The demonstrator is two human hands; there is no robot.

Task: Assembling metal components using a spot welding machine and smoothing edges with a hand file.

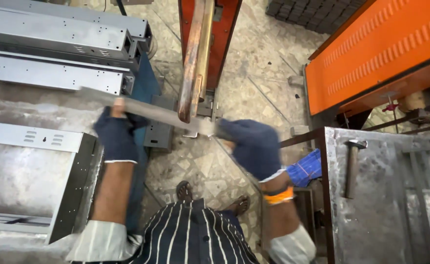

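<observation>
Your gloved left hand (115, 137) and right hand (251, 146) each clamp an end of the long metal strip (151, 111), probably stiff, sharp-edged, best held at the ends.

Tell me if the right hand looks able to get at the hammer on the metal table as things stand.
Probably not at once: the right hand is gripping one end of a long metal strip. The hammer lies uncovered on the metal table just beside it, with nothing between them.

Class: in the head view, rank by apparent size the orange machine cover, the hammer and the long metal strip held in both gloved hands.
1. Orange machine cover
2. Metal strip, blurred
3. Hammer; nearer the camera, yet looks smallest.
</observation>
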